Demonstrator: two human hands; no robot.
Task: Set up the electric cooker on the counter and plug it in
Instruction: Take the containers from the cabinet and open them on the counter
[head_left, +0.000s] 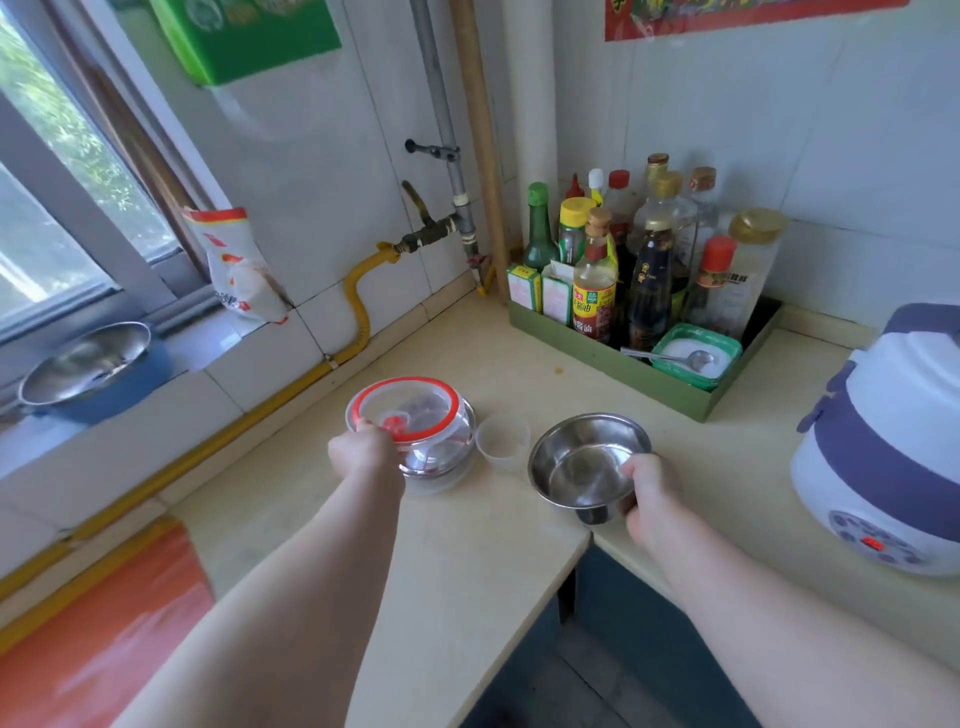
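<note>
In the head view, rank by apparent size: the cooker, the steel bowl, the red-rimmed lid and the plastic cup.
1. Cooker, largest, though cut off by the frame edge.
2. Steel bowl and red-rimmed lid: they look about alike, so I won't rank them.
3. Plastic cup, smallest.

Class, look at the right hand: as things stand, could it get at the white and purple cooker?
Probably not straight away: the right hand is gripping the steel bowl. Once it lets go, bare counter lies between it and the cooker.

White-and-purple electric cooker (878, 447) stands closed on the counter (467, 561).
</note>
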